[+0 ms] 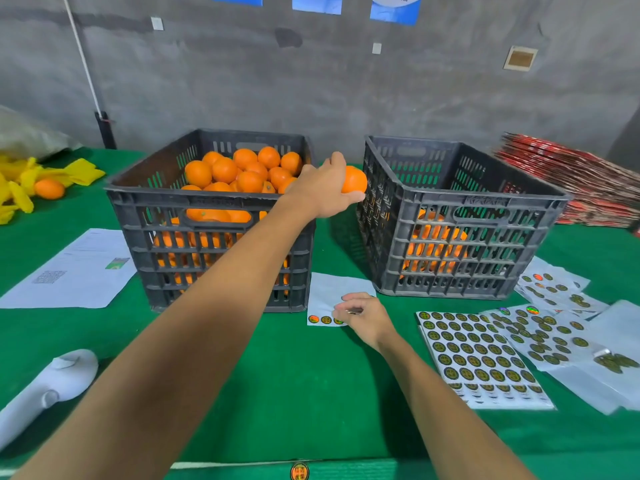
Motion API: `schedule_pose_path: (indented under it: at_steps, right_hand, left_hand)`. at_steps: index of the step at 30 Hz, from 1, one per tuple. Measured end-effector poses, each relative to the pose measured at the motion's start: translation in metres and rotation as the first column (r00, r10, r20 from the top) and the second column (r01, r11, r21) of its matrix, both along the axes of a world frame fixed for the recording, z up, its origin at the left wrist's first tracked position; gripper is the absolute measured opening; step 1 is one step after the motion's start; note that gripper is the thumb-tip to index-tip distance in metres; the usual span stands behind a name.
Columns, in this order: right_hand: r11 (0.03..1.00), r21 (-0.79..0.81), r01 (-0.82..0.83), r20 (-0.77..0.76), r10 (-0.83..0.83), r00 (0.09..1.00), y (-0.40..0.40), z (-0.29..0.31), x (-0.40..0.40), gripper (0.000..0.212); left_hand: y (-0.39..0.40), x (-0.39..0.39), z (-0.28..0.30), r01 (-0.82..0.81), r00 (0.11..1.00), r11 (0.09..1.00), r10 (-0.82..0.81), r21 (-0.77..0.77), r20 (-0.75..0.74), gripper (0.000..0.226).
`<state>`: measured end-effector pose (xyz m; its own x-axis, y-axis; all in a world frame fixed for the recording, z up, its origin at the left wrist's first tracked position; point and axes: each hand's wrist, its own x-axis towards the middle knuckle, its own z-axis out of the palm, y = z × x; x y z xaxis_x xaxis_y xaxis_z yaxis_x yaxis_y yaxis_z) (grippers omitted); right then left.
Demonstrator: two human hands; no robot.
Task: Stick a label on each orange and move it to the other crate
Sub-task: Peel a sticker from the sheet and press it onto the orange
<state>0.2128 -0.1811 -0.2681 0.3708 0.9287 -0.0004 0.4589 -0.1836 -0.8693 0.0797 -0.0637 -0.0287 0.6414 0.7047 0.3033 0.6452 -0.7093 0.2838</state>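
Orange (355, 180) gripped by left hand (323, 188) between crates; right hand (363, 315) pinches label (351, 312).

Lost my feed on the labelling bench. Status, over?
Left hand grips an orange between the crates. Right hand pinches a label at the nearly spent sheet. Right crate open, nothing blocking.

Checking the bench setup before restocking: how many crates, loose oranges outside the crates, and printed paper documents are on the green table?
Dark grey slatted plastic crates: 2 (left, right)
Oranges outside the crates: 2 (one gripped by the left hand, one on the yellow bags)
White printed paper document: 1
Total: 5
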Motion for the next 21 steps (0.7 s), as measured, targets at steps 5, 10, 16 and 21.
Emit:
schedule_pose_path:
  at_steps: [5, 10, 16, 21]
  right_hand:
    - [1.000, -0.015, 0.009, -0.012, -0.009, 1.000, 0.000, 0.004, -0.002, 0.002]
    - [0.999, -0.024, 0.039, -0.009, -0.039, 0.999, 0.002, 0.005, -0.002, 0.007]
    - [0.999, 0.025, 0.034, 0.177, -0.038, 0.984, -0.001, 0.000, -0.005, 0.020]
    - [0.992, -0.018, 0.124, 0.104, -0.122, 0.987, 0.004, 0.011, -0.004, 0.021]
  left_hand:
    - [-0.002, -0.001, 0.000, -0.008, 1.000, 1.000, 0.007, -0.001, -0.007, 0.074]
    - [-0.005, -0.001, 0.000, -0.003, 1.000, 1.000, 0.003, 0.004, 0.000, 0.072]
    - [-0.006, -0.001, 0.001, -0.006, 1.000, 1.000, 0.006, 0.010, 0.019, 0.072]
    - [-0.004, -0.001, 0.001, 0.008, 0.997, 0.999, -0.005, -0.033, 0.076, 0.069]
